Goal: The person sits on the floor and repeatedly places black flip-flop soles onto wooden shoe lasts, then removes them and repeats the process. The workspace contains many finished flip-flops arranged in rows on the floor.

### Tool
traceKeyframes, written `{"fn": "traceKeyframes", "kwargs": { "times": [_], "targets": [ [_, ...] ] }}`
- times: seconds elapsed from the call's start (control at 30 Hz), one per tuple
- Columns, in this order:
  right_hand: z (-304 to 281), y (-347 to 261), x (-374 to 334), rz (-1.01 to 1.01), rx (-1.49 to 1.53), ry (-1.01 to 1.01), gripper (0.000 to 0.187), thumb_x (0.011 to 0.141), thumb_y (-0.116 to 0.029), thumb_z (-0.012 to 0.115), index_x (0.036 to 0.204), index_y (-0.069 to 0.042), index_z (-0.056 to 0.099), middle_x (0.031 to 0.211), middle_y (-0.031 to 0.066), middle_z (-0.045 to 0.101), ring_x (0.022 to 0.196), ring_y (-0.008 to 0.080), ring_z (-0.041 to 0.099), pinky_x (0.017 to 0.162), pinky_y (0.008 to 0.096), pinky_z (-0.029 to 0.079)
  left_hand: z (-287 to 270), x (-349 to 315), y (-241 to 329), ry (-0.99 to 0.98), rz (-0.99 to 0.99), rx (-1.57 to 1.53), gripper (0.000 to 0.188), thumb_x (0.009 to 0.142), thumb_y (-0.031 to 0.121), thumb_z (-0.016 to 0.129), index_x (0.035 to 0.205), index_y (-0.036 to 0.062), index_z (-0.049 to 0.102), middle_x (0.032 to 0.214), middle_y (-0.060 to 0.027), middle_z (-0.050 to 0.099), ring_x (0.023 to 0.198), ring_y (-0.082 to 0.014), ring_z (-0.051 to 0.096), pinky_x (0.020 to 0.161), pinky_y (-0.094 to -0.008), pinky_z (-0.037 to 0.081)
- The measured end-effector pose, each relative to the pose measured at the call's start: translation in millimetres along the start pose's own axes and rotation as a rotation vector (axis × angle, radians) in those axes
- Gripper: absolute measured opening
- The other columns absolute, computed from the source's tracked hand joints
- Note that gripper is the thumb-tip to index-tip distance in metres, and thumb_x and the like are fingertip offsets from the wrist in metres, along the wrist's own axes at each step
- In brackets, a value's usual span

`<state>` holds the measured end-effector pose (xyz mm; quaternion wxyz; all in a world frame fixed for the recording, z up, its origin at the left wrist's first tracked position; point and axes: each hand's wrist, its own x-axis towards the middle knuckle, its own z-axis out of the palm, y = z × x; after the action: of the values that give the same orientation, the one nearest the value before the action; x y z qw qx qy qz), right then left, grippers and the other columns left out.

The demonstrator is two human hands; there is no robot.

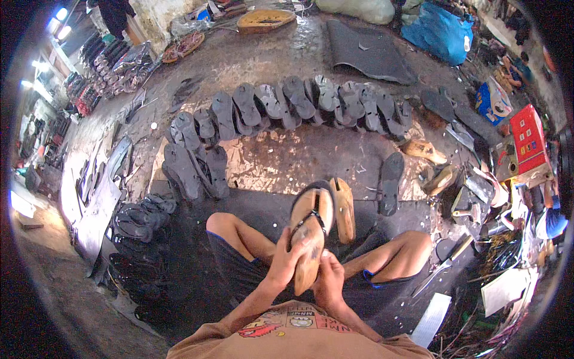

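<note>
someone sits cross-legged on the dark floor [311, 54], low in the middle of the frame, bent over a wooden last [312, 233]. it is held above the lap, toe end pointing up the frame, with a black strap [317, 214] across it and a dark edge curving round the toe. the left hand [284, 260] is clamped on its left side, thumb laid over the wood. the right hand [329, 275] is up against the lower right side, thumb and finger drawn together; i can't tell whether they pinch anything. a second last [343, 209] stands just beside it, to the right.

beyond the knees lies a brown, worn, patchy sheet [287, 161], glossy where light falls on it. grey soles [296, 96] lean in a long arc along its far edge, and a lone sole [391, 185] lies at its right.

the room is crowded: lamps [55, 24] glare at upper left above stacked goods [101, 72], pale scraps [95, 197] litter the left, and a wooden tray [266, 21] sits at the top. a black mat [371, 54] and a blue bag [439, 33] fill the upper right. a red box [529, 140] stands at the right, with a knife [445, 263] lower down on the floor.
</note>
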<state>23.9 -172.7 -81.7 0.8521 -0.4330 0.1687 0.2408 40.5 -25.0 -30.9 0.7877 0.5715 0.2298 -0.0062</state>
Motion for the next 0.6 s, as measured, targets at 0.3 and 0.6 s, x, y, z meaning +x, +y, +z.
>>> {"fn": "traceKeyframes", "kwargs": {
  "times": [0.3,0.6],
  "targets": [
    [43,-59,-31,-0.336,-0.524,-0.377,0.126,0.095,-0.018,0.084,0.166,-0.003,-0.018,0.163,0.0278,0.028,0.151,0.0371,0.04,0.124,0.0496,0.037,8,-7,39,-0.043,0.078,-0.111,0.041,0.112,0.032,0.064,0.135,0.0009,0.051,0.121,-0.012,0.061,0.112,-0.0174,0.06,0.099,-0.0335,0.052],
    [14,-71,-22,-0.01,-0.258,-0.291,0.115,0.085,0.002,0.081,0.171,-0.012,0.006,0.154,0.0163,0.048,0.144,0.0321,0.051,0.118,0.0525,0.048,-21,-23,28,-0.026,0.12,0.36,0.037,0.116,0.031,0.055,0.125,-0.0023,0.068,0.097,-0.0054,0.071,0.093,-0.0123,0.065,0.088,-0.0317,0.054]
  ]
}}
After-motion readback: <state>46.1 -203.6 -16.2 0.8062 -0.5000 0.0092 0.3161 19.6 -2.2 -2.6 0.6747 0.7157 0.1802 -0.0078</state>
